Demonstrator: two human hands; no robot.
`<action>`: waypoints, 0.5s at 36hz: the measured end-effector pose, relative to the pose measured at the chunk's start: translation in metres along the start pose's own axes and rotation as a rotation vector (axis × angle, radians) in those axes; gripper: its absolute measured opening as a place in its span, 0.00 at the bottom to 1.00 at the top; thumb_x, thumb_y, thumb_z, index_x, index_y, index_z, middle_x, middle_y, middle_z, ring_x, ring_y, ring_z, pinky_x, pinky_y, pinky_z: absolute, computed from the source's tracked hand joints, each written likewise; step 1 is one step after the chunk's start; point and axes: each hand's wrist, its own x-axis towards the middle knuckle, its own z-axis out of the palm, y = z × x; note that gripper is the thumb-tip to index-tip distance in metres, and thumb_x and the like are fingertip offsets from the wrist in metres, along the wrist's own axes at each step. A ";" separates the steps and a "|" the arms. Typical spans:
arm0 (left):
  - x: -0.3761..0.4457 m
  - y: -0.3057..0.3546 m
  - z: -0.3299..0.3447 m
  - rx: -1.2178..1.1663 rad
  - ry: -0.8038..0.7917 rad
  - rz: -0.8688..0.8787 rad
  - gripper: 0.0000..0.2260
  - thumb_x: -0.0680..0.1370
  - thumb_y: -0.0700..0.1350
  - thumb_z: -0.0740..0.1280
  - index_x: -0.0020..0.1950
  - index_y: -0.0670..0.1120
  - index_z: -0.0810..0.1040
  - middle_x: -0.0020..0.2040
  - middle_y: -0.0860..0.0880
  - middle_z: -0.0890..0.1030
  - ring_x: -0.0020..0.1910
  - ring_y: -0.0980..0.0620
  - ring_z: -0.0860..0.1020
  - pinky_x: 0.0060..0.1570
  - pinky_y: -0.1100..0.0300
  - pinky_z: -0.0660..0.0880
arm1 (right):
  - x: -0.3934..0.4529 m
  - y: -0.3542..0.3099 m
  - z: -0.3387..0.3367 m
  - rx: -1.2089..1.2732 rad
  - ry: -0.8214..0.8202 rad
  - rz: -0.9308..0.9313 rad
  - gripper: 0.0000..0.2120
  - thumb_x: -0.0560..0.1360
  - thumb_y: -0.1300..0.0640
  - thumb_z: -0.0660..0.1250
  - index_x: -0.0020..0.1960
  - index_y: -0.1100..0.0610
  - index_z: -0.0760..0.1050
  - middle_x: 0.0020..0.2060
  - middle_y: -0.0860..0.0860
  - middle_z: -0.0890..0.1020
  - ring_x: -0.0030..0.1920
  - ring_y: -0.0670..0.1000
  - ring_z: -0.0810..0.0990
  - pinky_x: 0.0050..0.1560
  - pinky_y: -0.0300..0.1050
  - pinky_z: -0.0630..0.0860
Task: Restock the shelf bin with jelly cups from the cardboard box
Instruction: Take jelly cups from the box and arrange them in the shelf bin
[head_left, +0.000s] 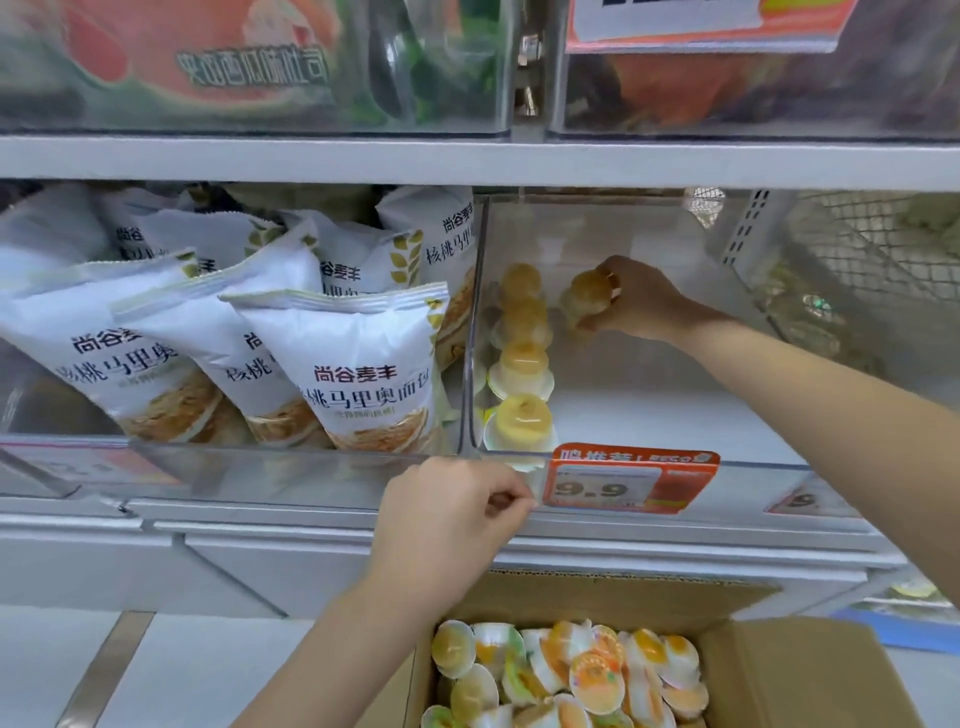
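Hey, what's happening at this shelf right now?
A person is restocking a clear shelf bin with jelly cups. The right hand is inside the bin, holding a jelly cup beside a row of cups already lined up along the bin's left wall. The left hand grips the bin's front edge near the 9.9 price tag. Below, the open cardboard box holds many more cups. The neighbouring bin holds white bread bags.
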 end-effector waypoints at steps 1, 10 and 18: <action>0.000 -0.001 0.001 0.009 -0.007 0.000 0.04 0.73 0.51 0.69 0.43 0.56 0.84 0.38 0.59 0.84 0.39 0.60 0.81 0.40 0.57 0.78 | -0.001 0.003 0.001 0.028 0.006 -0.003 0.31 0.64 0.55 0.79 0.63 0.59 0.71 0.55 0.54 0.76 0.52 0.52 0.74 0.48 0.41 0.66; 0.002 0.002 0.003 0.064 -0.058 -0.013 0.07 0.75 0.55 0.66 0.46 0.56 0.84 0.41 0.59 0.84 0.43 0.59 0.81 0.44 0.58 0.77 | -0.005 0.008 0.010 0.232 0.056 0.031 0.31 0.62 0.57 0.80 0.62 0.53 0.74 0.52 0.52 0.79 0.52 0.52 0.78 0.55 0.45 0.75; 0.001 0.001 0.003 0.079 -0.061 -0.012 0.09 0.76 0.57 0.65 0.47 0.58 0.83 0.42 0.60 0.84 0.44 0.60 0.81 0.45 0.59 0.77 | -0.008 0.007 0.014 0.311 0.082 0.000 0.32 0.63 0.58 0.80 0.61 0.52 0.68 0.49 0.56 0.78 0.46 0.55 0.79 0.44 0.42 0.74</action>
